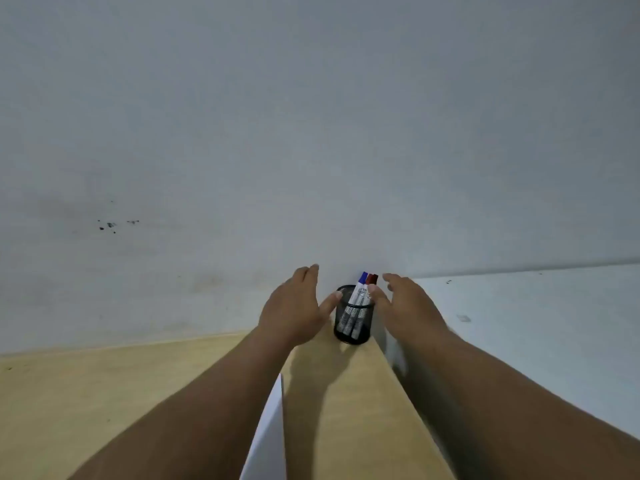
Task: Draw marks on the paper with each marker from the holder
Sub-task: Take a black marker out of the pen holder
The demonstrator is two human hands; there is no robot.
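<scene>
A black mesh holder (353, 323) stands at the far corner of a wooden table, against the wall. Markers stick out of it: one with a blue cap (363, 278), one with a dark red cap (372, 279). My left hand (292, 310) is just left of the holder, fingers spread, thumb tip near its rim. My right hand (405, 306) is just right of it, fingers apart, thumb close to the markers. Neither hand holds anything. A white sheet of paper (266, 438) lies between my forearms, mostly hidden by the left arm.
The wooden table (104, 393) ends at a right edge (408, 393) running from the holder toward me. Beyond that edge lies a pale surface (536, 323). A grey-white wall (311, 133) rises directly behind the holder.
</scene>
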